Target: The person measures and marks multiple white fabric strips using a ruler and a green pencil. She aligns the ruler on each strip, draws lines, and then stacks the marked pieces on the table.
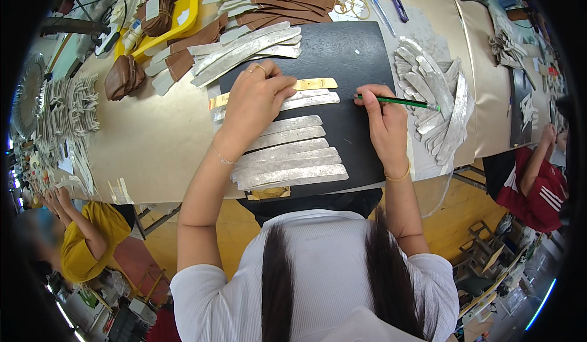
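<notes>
My left hand [255, 94] is closed on a flat yellow strip [315, 84], its fingertips pressed on the strip. This strip lies over pale grey leather-like strips [312, 102] on a black board [345, 51]. In my right hand [386, 119] is a green pencil [406, 102], gripped between thumb and fingers, its tip over the board and apart from the strips. Nearer to me, several more grey strips [293, 158] lie side by side. Part of the yellow strip is hidden under my left hand.
Loose grey strips [437, 91] are heaped right of the board; another stack [251, 48] sits at its far left. Brown pieces [284, 3], a yellow tray [192, 12], a blue pen [378, 6] and thread snips [397, 4] are farther back. Co-workers sit at both sides.
</notes>
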